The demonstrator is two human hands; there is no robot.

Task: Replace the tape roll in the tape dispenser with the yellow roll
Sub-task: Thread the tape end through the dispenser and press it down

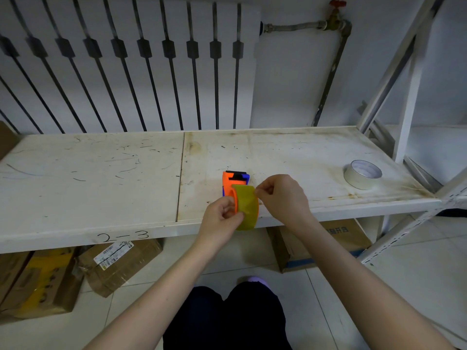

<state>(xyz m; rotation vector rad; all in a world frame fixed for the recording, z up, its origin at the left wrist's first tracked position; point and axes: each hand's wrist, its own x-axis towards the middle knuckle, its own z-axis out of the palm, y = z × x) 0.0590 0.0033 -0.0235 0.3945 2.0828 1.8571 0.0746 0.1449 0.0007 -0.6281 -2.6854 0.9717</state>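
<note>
The orange and blue tape dispenser (230, 182) is held over the front edge of the white shelf (101, 173). A yellow tape roll (247, 207) sits on the dispenser's wheel. My left hand (220, 219) grips the dispenser and the roll from the lower left. My right hand (283, 197) pinches the yellow tape at the roll's upper right edge. A pale clear tape roll (362, 173) lies flat on the shelf far to the right, apart from both hands.
A white radiator (126, 61) and a pipe with a red valve (334, 17) stand behind the shelf. The shelf's white upright frame (414, 92) rises at the right. Cardboard boxes (50, 281) sit on the tiled floor below.
</note>
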